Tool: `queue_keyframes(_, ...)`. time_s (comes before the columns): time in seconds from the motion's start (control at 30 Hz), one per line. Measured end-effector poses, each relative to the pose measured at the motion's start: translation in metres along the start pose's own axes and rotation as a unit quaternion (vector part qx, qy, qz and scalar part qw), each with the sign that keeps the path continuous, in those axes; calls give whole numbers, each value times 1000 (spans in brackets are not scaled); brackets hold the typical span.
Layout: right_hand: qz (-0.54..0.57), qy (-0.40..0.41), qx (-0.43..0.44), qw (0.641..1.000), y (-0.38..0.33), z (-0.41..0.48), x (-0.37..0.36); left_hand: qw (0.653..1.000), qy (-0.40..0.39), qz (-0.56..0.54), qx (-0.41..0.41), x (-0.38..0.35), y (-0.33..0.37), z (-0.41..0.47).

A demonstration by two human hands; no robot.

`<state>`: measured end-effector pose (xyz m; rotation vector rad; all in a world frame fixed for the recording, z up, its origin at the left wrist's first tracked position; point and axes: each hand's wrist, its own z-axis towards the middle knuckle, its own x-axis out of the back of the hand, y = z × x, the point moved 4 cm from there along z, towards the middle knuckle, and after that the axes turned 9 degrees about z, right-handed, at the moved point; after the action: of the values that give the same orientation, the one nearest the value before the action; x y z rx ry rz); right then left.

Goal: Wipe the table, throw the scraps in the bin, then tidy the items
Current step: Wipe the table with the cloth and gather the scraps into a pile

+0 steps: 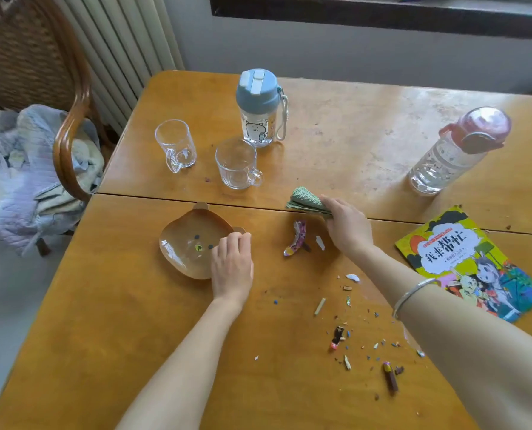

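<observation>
Gripping a folded green cloth (308, 200), the right hand (348, 226) presses it to the wooden table (134, 321) near the seam between the two leaves. The left hand (232, 265) rests fingers-curled on the near rim of a clear bear-face dish (187, 243); whether it pinches the rim, cannot tell.

Scraps sit just ahead of the cloth: a crumpled candy wrapper (297, 242), a white paper bit (320, 243), then a spread of crumbs and small wrapper pieces (367, 339) near the right forearm.

Risks, as judged: a wide sweep could push crumbs off the near edge onto the floor instead of gathering them. The forearm hangs over the scatter and may drag bits along. Two empty glass mugs (238, 164) and the blue-lidded bottle (260, 108) stand close behind the cloth, so a backstroke could knock them. The pink-lidded bottle (456, 150) stands well apart.

Writing: the picture book (463, 259) cover reads "我来帮忙"; smaller print is unreadable. The blue bottle shows a bear drawing, text illegible.
</observation>
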<state>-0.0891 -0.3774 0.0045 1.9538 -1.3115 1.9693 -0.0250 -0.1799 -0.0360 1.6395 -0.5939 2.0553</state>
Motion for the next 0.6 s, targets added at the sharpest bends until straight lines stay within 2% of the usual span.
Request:
queue_keyframes(0.17, -8, -72, 4, 997, -9, 7, -21, 999, -9, 25, 38, -4, -14, -3)
queue_keyframes(0.37, -1, -128, 39, 991, -21, -3, -34, 999, 20, -20, 38, -3, -22, -6)
queue_keyframes(0.6, -17, -255, 86, 963, -30, -32, -41, 993, 18, -92, 73, 6, -26, 11)
